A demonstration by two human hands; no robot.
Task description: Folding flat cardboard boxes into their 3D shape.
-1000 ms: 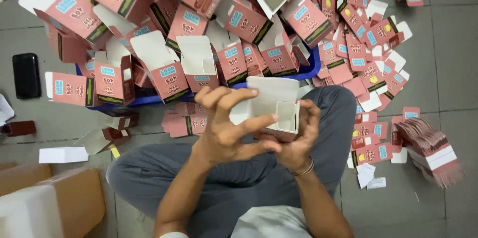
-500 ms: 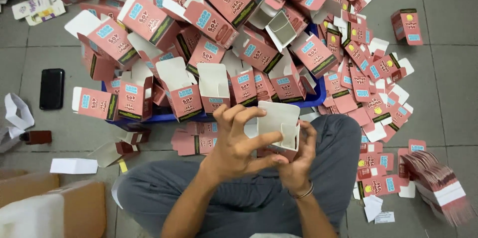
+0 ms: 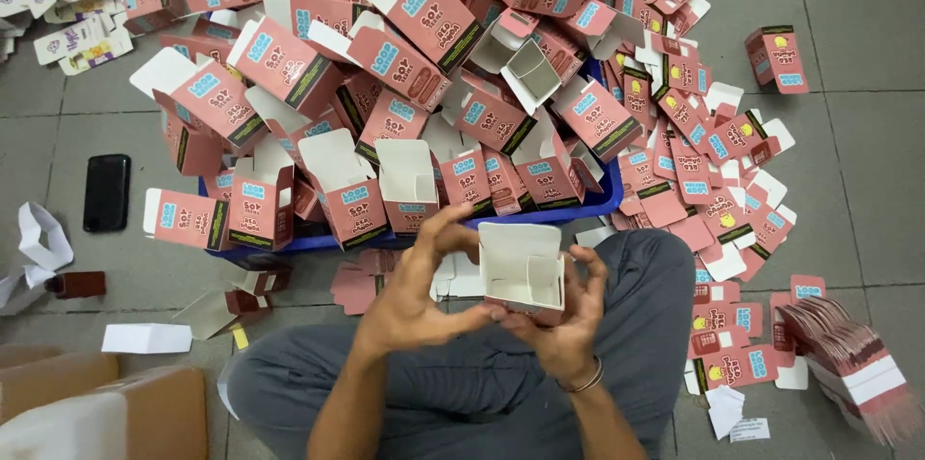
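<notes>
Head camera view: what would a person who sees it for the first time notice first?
First, the big heap of pink folded cartons that overflows a blue crate at the top of the view. Below it, in the middle, the left hand and the right hand hold one open carton, its white inside facing the camera. A stack of flat carton blanks lies on the floor at the lower right.

The crate (image 3: pixel 602 198) sits on the floor (image 3: pixel 867 152), just beyond the person's crossed legs, heaped over with folded cartons (image 3: pixel 405 55). Left of the crate lies a phone (image 3: pixel 106 192). Right of the crate flat cartons (image 3: pixel 708 147) spread, with a stack of flat cartons (image 3: pixel 848 354) nearer the person. A carton (image 3: pixel 522 267) sits between both hands, just before the crate.
</notes>
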